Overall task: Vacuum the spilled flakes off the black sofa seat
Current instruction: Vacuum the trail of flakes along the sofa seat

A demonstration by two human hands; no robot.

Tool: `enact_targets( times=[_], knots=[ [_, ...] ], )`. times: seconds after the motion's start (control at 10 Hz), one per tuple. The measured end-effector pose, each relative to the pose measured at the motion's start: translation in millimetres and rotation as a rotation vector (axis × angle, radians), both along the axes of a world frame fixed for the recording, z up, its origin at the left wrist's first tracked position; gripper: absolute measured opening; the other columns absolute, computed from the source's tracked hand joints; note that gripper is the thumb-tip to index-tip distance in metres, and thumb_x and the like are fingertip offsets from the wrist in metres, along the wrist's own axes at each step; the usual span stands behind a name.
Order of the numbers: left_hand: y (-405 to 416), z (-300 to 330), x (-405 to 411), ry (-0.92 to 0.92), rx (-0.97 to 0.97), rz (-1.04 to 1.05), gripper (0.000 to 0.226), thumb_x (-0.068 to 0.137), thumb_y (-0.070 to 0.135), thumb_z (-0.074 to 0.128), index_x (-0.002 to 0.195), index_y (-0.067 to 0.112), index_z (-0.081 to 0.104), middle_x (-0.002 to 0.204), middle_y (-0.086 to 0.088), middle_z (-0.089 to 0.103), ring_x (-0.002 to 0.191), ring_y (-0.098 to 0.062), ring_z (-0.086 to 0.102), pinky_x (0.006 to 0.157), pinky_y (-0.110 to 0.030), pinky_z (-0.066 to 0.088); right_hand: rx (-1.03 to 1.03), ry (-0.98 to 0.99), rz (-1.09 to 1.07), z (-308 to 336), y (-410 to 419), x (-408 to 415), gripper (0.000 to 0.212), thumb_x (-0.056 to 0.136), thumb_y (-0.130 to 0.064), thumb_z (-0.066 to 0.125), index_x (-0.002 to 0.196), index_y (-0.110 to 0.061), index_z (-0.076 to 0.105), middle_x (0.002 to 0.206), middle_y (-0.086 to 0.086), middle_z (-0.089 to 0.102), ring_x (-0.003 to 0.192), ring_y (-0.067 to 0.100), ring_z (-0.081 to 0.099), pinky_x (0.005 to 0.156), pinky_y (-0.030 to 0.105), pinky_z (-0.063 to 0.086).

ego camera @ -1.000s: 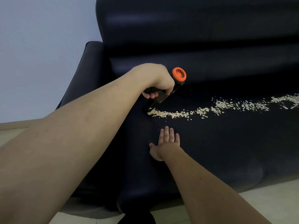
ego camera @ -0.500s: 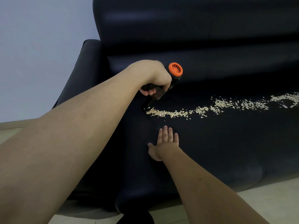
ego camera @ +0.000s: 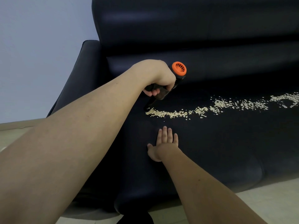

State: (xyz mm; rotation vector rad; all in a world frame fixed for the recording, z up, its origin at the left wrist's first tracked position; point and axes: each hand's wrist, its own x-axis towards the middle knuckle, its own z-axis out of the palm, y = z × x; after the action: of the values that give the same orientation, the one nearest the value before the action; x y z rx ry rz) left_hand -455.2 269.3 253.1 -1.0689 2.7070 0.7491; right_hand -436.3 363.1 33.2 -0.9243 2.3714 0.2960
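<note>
Left hand (ego camera: 159,80): fingers curled round the black handle of the vacuum, gripping it from above; the forearm reaches in from the lower left of the view.
Vacuum (ego camera: 163,92): small handheld unit, black body with a round orange vented cap (ego camera: 179,69) at its upper rear end. The body tilts down and to the left, with the nozzle tip at the seat surface.
Nozzle position: the tip sits just beside the left end of the flake trail; whether it touches the first flakes cannot be told, as black lies against black there.
Flakes (ego camera: 166,113): pale, oat-like pieces in a thin uneven band across the seat. The band starts below the vacuum, runs rightward, rises slightly and reaches the right edge of the view. It is denser at the left end and near the right edge, looser in between, with stray single pieces around it.
Right hand (ego camera: 165,143): laid flat, palm down, on the seat, fingers straight and close together, thumb spread to the left. It holds nothing. It lies nearer the viewer than the trail, apart from the flakes.
Sofa seat (ego camera: 226,143): black, smooth, slightly glossy; its front edge curves down toward the floor.
Backrest (ego camera: 194,29): black, upright behind the seat.
Armrest (ego camera: 84,65): black, at the left end of the sofa.
Wall (ego camera: 40,46): plain pale surface to the left.
Floor (ego camera: 267,199): light beige, visible at the lower right and at the left edge.
</note>
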Motion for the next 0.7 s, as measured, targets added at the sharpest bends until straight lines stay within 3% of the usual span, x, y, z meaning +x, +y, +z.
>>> enact_targets(
  times=[0.7],
  knots=[
    [0.1,-0.4,-11.1,0.018,0.024,0.011,0.018,0.090,0.022,0.064,0.092,0.005,0.058,0.074,-0.010,0.063,0.054,-0.017,0.058,0.054,-0.028,0.054,-0.016,-0.013,0.002,1.5,1.7,0.7,0.081,0.103,-0.057,0.015,0.151,-0.009,-0.029,0.156,0.007,-0.043,0.145,0.026,-0.037,0.119,0.050,-0.021]
  ],
)
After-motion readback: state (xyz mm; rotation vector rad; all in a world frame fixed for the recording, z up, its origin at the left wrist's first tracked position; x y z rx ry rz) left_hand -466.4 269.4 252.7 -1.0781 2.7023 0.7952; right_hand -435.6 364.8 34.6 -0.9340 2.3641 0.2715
